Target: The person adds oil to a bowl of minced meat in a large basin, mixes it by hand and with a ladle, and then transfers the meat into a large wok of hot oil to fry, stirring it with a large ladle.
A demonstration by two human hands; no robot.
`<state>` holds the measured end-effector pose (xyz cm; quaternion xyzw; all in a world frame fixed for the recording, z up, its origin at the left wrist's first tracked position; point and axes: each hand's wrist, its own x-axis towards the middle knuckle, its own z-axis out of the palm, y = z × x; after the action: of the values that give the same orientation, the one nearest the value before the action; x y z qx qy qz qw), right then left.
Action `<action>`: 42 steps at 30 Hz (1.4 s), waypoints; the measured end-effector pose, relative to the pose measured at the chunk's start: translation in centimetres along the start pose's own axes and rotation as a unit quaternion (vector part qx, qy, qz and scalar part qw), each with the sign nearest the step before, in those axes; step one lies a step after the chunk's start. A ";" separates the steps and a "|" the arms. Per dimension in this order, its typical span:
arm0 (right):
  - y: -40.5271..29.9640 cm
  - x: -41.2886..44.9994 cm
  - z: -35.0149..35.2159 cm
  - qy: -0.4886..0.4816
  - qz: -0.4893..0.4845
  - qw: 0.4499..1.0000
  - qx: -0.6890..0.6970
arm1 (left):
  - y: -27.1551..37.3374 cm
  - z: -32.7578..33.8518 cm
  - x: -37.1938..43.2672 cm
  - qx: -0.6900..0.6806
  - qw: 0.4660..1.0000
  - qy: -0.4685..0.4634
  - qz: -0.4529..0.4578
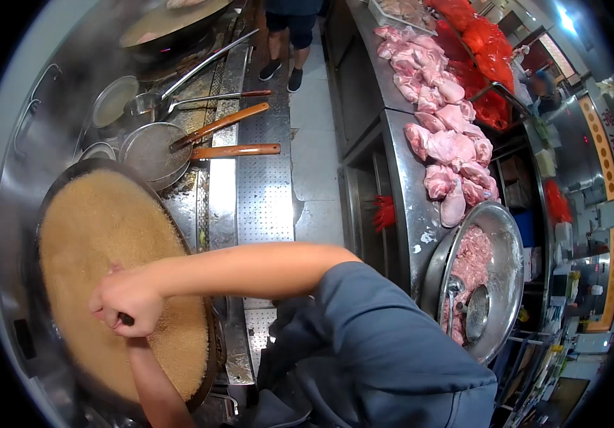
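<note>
My right hand [130, 302] is a fist around the dark end of a handle [125, 319], over a large wok [212, 342]. Tan, foamy liquid [109, 219] fills the wok. My left forearm [152, 374] rises from the bottom of the view and ends beneath my right fist, which hides most of my left hand and its grip. The handle's lower part and whatever it carries are out of sight. A small pinkish bit [116, 266] shows just beyond my knuckles; I cannot tell what it is.
Beyond the wok lie a wooden-handled strainer [154, 152], a metal ladle [144, 106] and another wok [173, 27]. Raw meat pieces [451, 144] cover the right counter [400, 176], beside a bowl [507, 257] of minced meat [473, 251]. A person [291, 32] stands in the aisle ahead.
</note>
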<state>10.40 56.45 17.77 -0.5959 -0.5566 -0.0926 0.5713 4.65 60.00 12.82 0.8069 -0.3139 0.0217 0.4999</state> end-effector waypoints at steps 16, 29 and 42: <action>-13.4 0.3 3.9 -0.100 0.085 0.960 0.249 | 8.1 -10.8 -14.1 0.174 0.983 0.039 -0.054; -2.3 6.7 -4.0 -0.252 -0.011 0.945 0.208 | 2.4 -12.4 -3.0 0.103 0.958 0.204 -0.174; 3.8 5.3 -7.6 -0.220 -0.006 0.956 0.195 | -3.0 -10.4 0.6 0.189 0.925 0.201 -0.262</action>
<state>19.26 54.53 22.00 -0.4752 -0.6795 0.1481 0.5390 9.56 69.14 15.82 0.9187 0.0253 0.1106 0.3782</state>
